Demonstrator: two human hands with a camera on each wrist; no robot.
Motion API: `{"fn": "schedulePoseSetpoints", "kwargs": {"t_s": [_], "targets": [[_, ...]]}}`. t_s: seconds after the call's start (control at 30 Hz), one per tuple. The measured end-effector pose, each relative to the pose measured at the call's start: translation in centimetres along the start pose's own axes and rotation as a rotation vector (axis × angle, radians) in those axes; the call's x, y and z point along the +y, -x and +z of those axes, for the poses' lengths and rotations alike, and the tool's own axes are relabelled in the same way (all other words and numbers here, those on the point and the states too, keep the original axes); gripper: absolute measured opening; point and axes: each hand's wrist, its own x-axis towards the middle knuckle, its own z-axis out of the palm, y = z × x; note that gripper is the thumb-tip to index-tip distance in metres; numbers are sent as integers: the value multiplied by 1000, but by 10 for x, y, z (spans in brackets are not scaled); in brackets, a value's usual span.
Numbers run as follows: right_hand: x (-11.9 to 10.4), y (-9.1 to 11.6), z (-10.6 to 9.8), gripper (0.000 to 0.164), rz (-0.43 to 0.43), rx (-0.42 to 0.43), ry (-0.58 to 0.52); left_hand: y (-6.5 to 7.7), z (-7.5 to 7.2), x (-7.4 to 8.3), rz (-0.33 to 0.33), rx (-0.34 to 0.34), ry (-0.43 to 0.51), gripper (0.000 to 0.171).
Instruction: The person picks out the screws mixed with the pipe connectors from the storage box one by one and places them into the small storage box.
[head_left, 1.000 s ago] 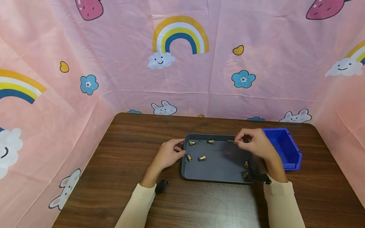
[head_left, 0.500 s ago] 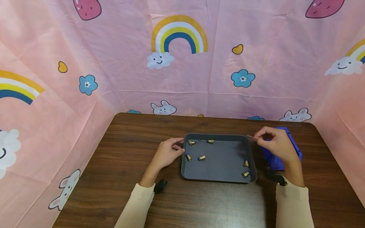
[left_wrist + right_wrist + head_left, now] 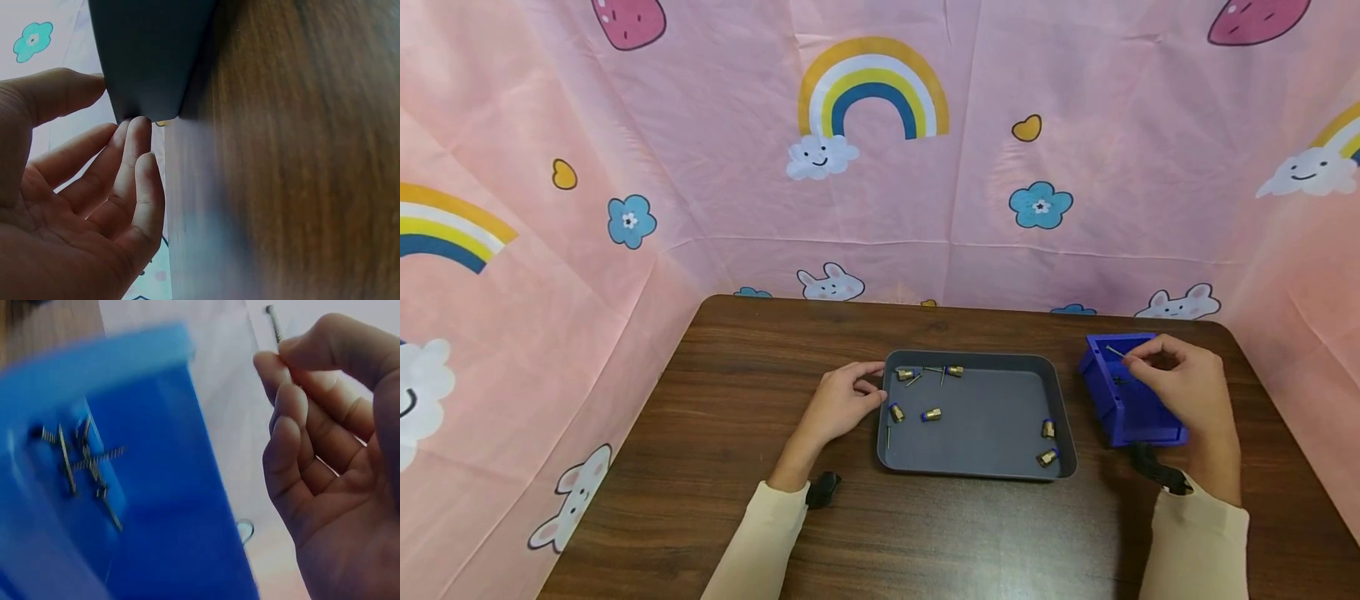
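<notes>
My right hand pinches a screw between thumb and index finger, its head end sticking out past the fingertips. In the head view this hand is over the blue bin. Several dark screws lie crossed inside that bin. The fingertips of my left hand touch the left wall of the grey tray, fingers loosely bent. Brass fittings with blue collars, such as one fitting left of the middle, lie in the tray. A few screws lie among them on the left side.
The tray and bin stand side by side on a brown wood table. Two more fittings lie in the tray's right front corner. A pink patterned cloth hangs behind the table and along its sides.
My right hand has carried the screw rightward from above the tray to above the blue bin. The left hand has stayed at the tray's left wall.
</notes>
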Motion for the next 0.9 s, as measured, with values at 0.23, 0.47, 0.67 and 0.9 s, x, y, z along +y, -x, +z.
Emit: {"fn": "schedulePoseSetpoints", "kwargs": {"t_s": [0.23, 0.47, 0.67, 0.9], "targets": [[12, 5, -10, 8, 98, 27, 71, -1, 0, 0, 22, -1, 17, 48], [18, 5, -10, 11, 125, 30, 85, -1, 0, -1, 23, 2, 20, 47], [19, 4, -9, 13, 136, 32, 90, -1, 0, -1, 10, 3, 15, 48], [21, 6, -9, 15, 161, 57, 102, -1, 0, 0, 13, 2, 12, 47]]}}
